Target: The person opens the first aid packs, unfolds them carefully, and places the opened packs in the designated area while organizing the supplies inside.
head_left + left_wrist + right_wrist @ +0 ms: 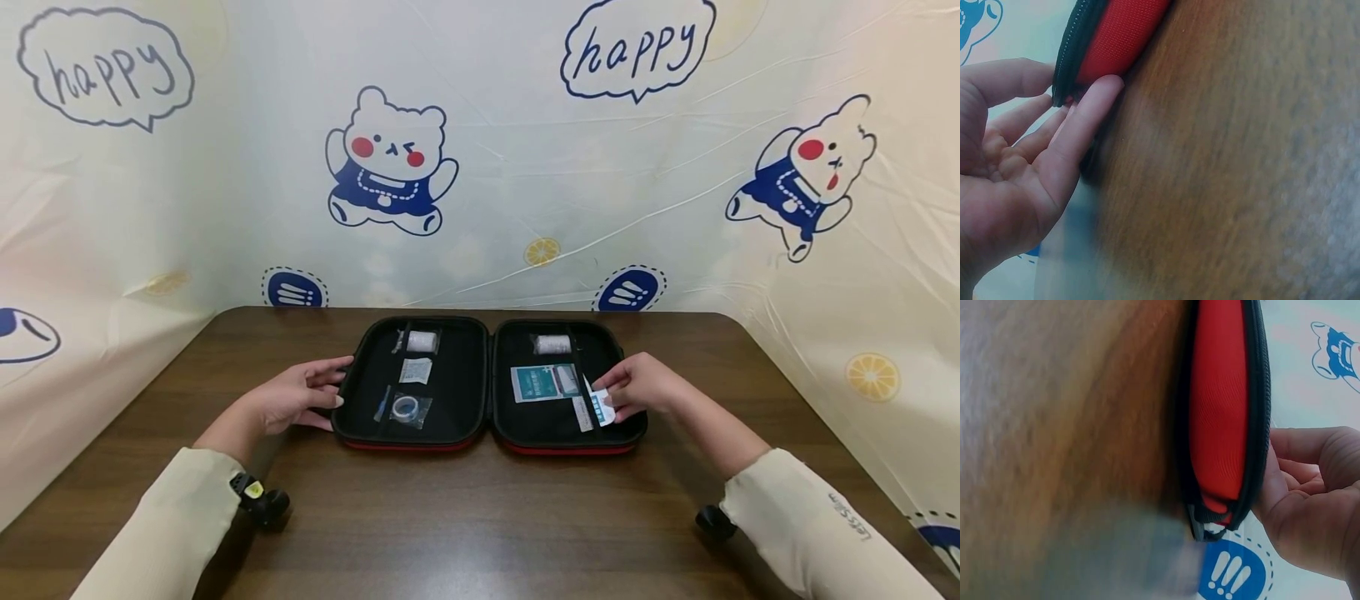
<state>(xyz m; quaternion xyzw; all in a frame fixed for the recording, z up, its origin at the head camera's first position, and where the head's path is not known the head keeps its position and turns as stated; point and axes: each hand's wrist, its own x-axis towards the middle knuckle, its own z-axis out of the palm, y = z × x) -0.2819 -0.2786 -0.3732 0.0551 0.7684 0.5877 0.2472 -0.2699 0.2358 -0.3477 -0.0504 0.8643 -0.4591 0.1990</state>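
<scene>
A black zip case with red sides lies unfolded on the table, its two halves side by side. My left hand holds the left half's outer edge; in the left wrist view, the thumb lies along the red side and the other fingertips meet the zipper rim. Inside the right half, my right hand pinches a small white packet with blue print by the elastic strap. Beside it are a teal-and-white packet and a narrow white packet. In the right wrist view, the case wall hides the fingertips.
The left half holds a wrapped white roll, a white packet, a bagged tape roll and a thin blue item. Another white roll is at the right half's top. A printed curtain hangs behind the wooden table.
</scene>
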